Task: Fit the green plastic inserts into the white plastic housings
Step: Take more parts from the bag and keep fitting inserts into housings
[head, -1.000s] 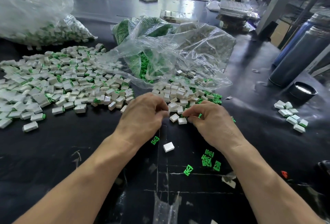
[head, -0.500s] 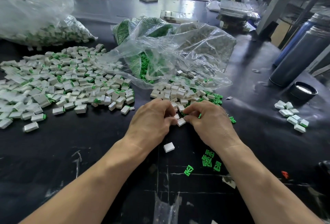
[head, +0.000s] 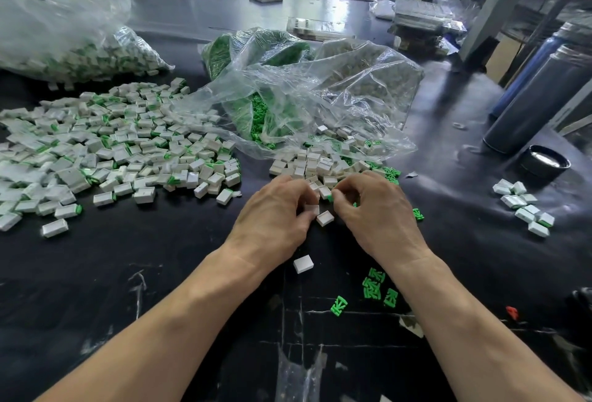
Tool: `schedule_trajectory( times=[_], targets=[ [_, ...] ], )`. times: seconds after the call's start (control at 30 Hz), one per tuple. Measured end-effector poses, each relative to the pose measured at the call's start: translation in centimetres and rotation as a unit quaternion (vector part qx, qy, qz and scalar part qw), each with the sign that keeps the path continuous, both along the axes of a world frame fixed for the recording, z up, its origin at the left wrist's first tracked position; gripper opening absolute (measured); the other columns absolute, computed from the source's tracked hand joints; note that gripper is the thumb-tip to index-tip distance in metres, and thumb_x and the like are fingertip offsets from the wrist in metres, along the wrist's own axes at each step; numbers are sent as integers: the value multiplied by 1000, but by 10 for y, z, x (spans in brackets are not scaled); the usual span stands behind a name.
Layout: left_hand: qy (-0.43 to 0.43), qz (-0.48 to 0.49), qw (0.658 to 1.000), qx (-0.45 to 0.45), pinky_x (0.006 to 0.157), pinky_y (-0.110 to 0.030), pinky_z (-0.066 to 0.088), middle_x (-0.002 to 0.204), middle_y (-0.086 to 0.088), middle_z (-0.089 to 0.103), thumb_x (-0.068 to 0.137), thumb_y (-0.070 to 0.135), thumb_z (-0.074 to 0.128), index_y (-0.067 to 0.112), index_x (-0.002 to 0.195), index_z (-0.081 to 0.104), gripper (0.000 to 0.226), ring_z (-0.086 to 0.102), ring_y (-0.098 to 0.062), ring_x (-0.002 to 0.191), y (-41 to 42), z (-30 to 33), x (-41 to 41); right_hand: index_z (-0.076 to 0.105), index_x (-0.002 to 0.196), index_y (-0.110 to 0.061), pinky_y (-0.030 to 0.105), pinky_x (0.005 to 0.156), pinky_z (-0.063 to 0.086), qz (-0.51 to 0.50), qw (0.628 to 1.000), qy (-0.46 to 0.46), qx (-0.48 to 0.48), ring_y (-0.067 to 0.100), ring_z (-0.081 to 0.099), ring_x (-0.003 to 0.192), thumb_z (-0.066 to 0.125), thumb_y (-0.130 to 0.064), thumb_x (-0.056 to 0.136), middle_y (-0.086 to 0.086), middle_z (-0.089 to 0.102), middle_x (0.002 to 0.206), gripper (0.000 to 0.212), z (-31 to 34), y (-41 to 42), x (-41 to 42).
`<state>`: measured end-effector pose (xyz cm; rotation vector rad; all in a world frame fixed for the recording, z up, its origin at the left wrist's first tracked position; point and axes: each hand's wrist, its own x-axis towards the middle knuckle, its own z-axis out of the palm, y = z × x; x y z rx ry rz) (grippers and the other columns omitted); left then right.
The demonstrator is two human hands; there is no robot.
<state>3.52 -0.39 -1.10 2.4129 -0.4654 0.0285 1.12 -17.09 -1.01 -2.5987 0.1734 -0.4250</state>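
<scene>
My left hand [head: 275, 212] pinches a white housing [head: 311, 209] between thumb and fingers at the table's middle. My right hand [head: 374, 212] is curled close beside it, with a bit of a green insert [head: 330, 198] showing at its fingertips. A second white housing [head: 325, 218] lies on the table between the two hands, and another one [head: 303, 264] lies nearer to me. Just beyond my fingers sits a small heap of empty white housings [head: 320, 166]. Several loose green inserts [head: 373, 286] lie by my right forearm.
A wide spread of fitted white-and-green pieces [head: 112, 151] covers the left of the black table [head: 128, 273]. Clear bags with green inserts [head: 262, 113] and with fitted pieces [head: 64, 43] lie behind. A small group of pieces [head: 522, 206], a black cap [head: 544, 161] and dark cylinders [head: 544, 97] stand at right.
Both hands have come together at the edge of the white heap, and my left hand has picked up a white housing. The green insert that lay by my left wrist is now out of sight.
</scene>
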Motion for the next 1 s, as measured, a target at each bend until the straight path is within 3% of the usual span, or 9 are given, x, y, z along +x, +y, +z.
schedule_trajectory(
  times=[0.1,0.17,0.23,0.3,0.53,0.67,0.83,1.0],
  targets=[
    [14,13,996,-82,79,-20,51,97,15,64,91,24,73,32,99,68,12,60,3,80,2,0,2,74,93,-25,19,74,49,-6,992,-39,122,5,65,78,69,-31,96,-13,72,85,9,0,-2,-2],
    [38,14,987,-155,69,-19,52,87,15,67,91,23,76,31,98,69,12,59,3,68,3,2,2,73,88,-25,11,61,46,2,971,-53,231,1,64,64,70,-27,97,-10,73,75,10,-2,-3,-4],
    [68,2,967,-244,70,-27,58,86,12,71,91,22,78,29,100,70,13,64,-3,72,3,5,2,72,87,-24,14,50,44,19,940,-64,336,3,58,49,70,-21,98,-6,72,71,12,-1,1,-6],
    [90,-14,947,-309,74,-26,58,90,8,73,91,23,78,28,105,71,16,69,-7,81,4,7,1,73,90,-22,15,45,42,34,917,-79,389,3,54,45,68,-14,99,-5,70,66,13,2,4,-8],
    [139,-48,910,-388,79,-27,59,95,-1,77,94,16,72,17,107,71,12,71,-11,87,4,8,2,75,92,-15,20,39,40,65,878,-100,463,8,50,41,63,-5,100,-1,63,58,18,6,11,-11],
    [128,-40,920,-369,75,-30,59,89,-2,72,94,17,73,20,105,71,12,69,-12,80,5,9,0,75,93,-17,18,42,43,77,877,-114,461,6,54,46,63,-6,100,-1,68,66,17,8,11,-12],
    [93,-42,939,-330,64,-23,49,76,2,62,93,10,73,20,103,73,15,56,-9,67,6,10,-1,76,94,-16,20,43,44,79,874,-107,468,8,54,49,64,-6,100,1,68,67,16,10,12,-13],
    [87,-45,938,-331,71,-22,53,81,6,70,92,11,75,21,101,75,14,62,-7,73,4,9,-2,76,97,-12,24,45,45,95,881,-97,453,12,53,50,63,-7,101,-2,63,61,14,9,13,-14]
  ],
)
